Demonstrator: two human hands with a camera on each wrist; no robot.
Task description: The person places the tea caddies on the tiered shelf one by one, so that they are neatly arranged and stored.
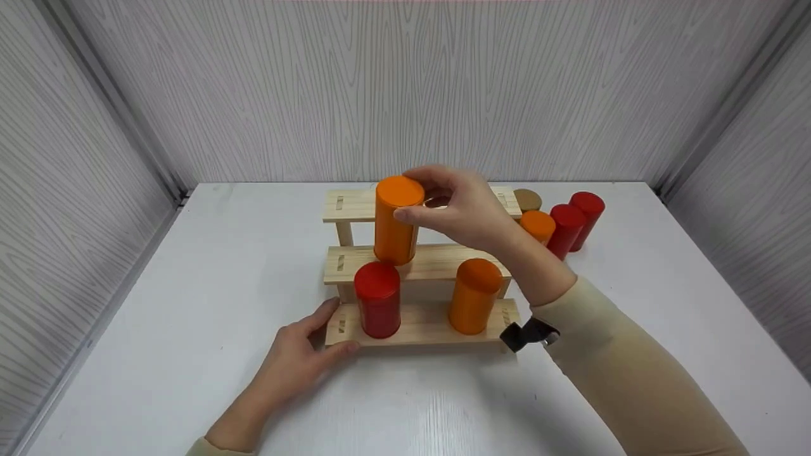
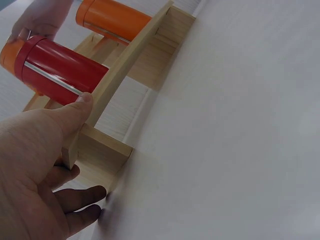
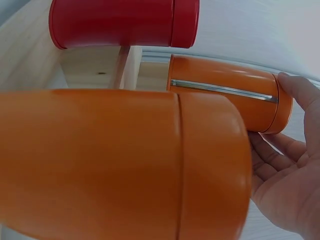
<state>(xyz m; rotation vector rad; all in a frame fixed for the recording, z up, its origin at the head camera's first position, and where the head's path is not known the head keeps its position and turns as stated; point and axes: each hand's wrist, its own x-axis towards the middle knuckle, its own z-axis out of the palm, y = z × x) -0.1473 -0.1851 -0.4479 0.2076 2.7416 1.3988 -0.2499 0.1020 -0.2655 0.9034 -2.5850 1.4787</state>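
A three-tier wooden rack (image 1: 424, 332) stands on the white table. My left hand (image 1: 304, 351) grips the left end of its lowest shelf, thumb on top in the left wrist view. My right hand (image 1: 466, 206) holds an orange canister (image 1: 396, 221) by its upper part, upright at the left of the middle shelf; whether its base touches the wood I cannot tell. On the lowest shelf a red canister (image 1: 379, 301) stands at the left. Another orange canister (image 3: 120, 165) stands at the right of that shelf and fills the front of the right wrist view.
Right of the rack, behind my right forearm, stand an orange canister (image 1: 537, 225), two red canisters (image 1: 566, 231) and one with a tan lid (image 1: 527, 199). Pale wood-grain panels (image 1: 405, 88) enclose the table (image 1: 222, 304) at the back and sides.
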